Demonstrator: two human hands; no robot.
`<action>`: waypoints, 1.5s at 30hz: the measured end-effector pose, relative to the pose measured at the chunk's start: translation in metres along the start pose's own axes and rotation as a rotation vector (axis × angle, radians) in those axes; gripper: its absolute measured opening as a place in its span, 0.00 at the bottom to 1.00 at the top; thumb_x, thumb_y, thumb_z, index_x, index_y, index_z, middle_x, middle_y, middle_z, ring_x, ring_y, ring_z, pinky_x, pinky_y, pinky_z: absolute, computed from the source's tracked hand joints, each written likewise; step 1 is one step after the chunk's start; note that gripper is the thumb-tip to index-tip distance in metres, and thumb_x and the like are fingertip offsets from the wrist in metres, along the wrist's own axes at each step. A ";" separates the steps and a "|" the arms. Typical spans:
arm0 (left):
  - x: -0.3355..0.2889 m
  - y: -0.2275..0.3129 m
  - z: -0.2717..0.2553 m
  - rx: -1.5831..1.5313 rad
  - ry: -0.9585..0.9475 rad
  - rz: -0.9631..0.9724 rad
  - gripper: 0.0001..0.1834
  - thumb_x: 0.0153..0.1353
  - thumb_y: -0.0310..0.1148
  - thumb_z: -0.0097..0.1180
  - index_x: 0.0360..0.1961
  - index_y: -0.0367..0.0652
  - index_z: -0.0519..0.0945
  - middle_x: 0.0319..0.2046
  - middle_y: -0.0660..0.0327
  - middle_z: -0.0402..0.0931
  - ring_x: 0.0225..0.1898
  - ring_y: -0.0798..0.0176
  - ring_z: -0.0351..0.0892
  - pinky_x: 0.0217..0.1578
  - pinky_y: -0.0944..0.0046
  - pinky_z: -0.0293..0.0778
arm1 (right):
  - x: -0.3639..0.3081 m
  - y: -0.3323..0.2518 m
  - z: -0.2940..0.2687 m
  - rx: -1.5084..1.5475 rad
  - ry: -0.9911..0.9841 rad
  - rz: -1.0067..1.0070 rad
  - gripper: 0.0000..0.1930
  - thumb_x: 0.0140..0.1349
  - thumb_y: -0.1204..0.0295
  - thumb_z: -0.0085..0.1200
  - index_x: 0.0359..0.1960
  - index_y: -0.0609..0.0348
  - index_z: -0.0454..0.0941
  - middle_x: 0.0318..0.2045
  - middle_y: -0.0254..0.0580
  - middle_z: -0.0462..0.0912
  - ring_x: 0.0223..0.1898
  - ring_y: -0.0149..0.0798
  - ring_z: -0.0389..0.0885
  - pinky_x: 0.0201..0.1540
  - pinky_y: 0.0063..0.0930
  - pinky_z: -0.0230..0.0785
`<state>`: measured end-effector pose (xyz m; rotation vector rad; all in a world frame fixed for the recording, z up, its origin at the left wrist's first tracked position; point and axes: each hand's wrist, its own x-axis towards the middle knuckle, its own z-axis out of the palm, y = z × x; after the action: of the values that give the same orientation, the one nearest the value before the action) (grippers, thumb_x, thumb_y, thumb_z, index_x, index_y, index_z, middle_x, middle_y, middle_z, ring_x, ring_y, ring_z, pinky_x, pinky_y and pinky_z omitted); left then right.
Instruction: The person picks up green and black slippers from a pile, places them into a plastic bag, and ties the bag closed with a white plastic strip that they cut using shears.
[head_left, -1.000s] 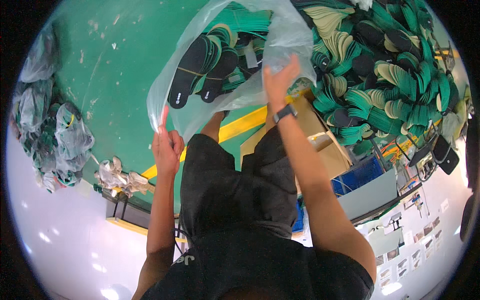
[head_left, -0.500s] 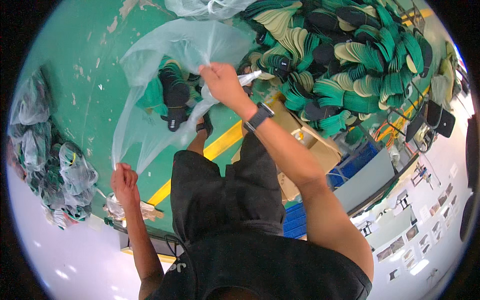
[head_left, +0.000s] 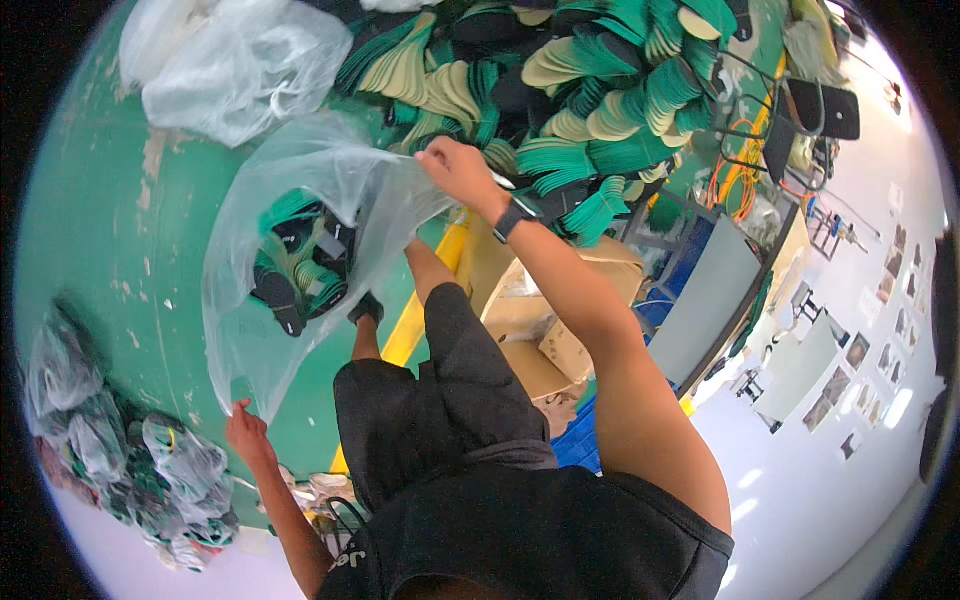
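A large clear plastic bag (head_left: 232, 225) is stretched between my two hands, its mouth spread wide. My left hand (head_left: 247, 432) pinches its edge at the lower left. Higher up on the right, my right hand (head_left: 462, 178) grips the opposite edge, fingers closed. Bundles of green and black shoe insoles (head_left: 305, 270) show within the bag's outline, near my feet. Whether they lie inside it or on the floor behind the film, I cannot tell.
A big heap of green, black and cream insoles (head_left: 590, 125) spreads at the far side. More clear plastic bags (head_left: 235, 75) lie at upper left, filled bags (head_left: 185, 460) at lower left. An open cardboard box (head_left: 530, 335) and a metal-framed chair (head_left: 800, 115) are to the right.
The bag is now spread rounder and wider around the view of the insoles, which was narrower before. My view has shifted, showing more of the loose bags at upper left.
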<state>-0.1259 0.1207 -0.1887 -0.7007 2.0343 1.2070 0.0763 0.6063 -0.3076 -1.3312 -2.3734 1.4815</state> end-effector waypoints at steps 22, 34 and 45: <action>-0.005 0.024 0.123 0.563 -0.246 0.029 0.12 0.58 0.38 0.53 0.32 0.39 0.75 0.14 0.67 0.60 0.16 0.70 0.63 0.19 0.68 0.61 | 0.055 0.329 -0.432 0.713 0.978 0.730 0.44 0.59 0.36 0.34 0.60 0.69 0.56 0.59 0.50 0.62 0.57 0.47 0.63 0.58 0.44 0.55; -0.012 0.023 0.139 0.517 -0.167 -0.076 0.11 0.56 0.37 0.55 0.26 0.41 0.70 0.15 0.65 0.62 0.16 0.68 0.64 0.20 0.67 0.61 | 0.059 0.213 -0.447 0.726 0.782 0.660 0.42 0.57 0.34 0.37 0.65 0.51 0.57 0.65 0.41 0.60 0.65 0.42 0.55 0.64 0.45 0.48; -0.008 0.025 0.125 0.653 -0.221 0.009 0.11 0.57 0.38 0.54 0.28 0.41 0.72 0.14 0.64 0.62 0.15 0.67 0.64 0.19 0.68 0.62 | 0.060 0.317 -0.448 0.758 0.778 0.608 0.51 0.45 0.40 0.58 0.60 0.68 0.55 0.59 0.49 0.60 0.59 0.45 0.59 0.60 0.42 0.52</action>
<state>-0.1057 0.2447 -0.2133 -0.2264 2.0630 0.5270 0.4393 1.0221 -0.3253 -1.9351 -0.8497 1.3454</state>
